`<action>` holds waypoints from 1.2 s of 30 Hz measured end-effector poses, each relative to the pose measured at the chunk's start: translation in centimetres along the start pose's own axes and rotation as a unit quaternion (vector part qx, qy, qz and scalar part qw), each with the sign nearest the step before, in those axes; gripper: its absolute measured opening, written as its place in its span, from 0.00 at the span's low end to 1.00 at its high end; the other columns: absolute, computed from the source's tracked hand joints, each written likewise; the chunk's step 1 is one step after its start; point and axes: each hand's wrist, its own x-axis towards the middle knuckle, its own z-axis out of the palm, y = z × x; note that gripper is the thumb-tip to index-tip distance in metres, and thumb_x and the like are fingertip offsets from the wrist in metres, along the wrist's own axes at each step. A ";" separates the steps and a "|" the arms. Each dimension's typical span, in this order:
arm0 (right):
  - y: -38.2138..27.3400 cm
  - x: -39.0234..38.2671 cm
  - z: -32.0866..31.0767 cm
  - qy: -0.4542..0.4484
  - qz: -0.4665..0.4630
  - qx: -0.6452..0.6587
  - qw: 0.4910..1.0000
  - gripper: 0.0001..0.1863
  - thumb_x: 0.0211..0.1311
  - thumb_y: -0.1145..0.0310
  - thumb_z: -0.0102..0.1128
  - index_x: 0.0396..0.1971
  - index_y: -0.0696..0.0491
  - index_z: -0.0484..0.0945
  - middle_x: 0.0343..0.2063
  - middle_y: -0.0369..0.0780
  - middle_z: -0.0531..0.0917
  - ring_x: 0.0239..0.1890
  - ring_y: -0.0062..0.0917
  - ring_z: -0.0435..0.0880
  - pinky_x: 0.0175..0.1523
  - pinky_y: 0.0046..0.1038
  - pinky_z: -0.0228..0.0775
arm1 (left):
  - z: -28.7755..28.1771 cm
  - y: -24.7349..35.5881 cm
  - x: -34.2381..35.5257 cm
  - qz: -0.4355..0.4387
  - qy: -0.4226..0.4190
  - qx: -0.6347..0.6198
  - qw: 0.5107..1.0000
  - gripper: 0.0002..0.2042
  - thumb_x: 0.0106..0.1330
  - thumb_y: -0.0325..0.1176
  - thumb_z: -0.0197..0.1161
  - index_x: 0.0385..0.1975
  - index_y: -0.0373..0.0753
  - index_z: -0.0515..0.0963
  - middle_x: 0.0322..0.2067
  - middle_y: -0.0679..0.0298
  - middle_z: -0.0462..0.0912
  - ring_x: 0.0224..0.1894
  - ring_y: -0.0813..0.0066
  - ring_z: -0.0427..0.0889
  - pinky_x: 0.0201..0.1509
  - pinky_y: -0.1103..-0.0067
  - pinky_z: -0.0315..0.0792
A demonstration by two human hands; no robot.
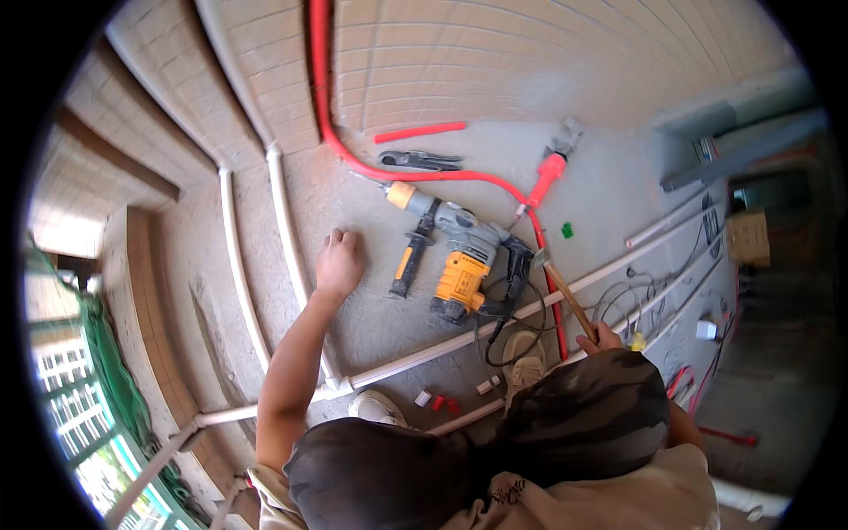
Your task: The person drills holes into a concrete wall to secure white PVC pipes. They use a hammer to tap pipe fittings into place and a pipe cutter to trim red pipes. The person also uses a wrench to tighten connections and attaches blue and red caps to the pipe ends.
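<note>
Hammer [571, 300] juts fwd from R fingers [586, 345] gripping it; L fingers [336, 237] curled, hold unclear, nr drill [461, 272].

Materials before me: rough grey concrete floor [375, 322].
My slim brown stick [572, 302], wood; yellow-and-grey drill [469, 256], matt plastic; curved red pipe [450, 176], smooth plastic.

Crouching person on a concrete floor [375, 331]: left hand [338, 263] beside a white pipe [288, 225], right hand [601, 337] gripping a wooden handle [571, 298]; between, a yellow-grey drill [466, 243]; farther, pliers [420, 161] and red pipe [442, 176].
</note>
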 end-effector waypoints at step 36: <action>-24.3 36.9 10.3 0.025 -0.406 -0.016 0.913 0.12 0.64 0.68 0.57 0.46 0.55 0.79 0.41 0.47 0.84 0.50 0.37 0.85 0.55 0.39 0.76 | 4.2 12.9 28.7 0.071 -0.206 0.124 0.968 0.16 0.61 0.32 0.62 0.47 0.31 0.76 0.51 0.38 0.81 0.56 0.39 0.79 0.59 0.56 0.74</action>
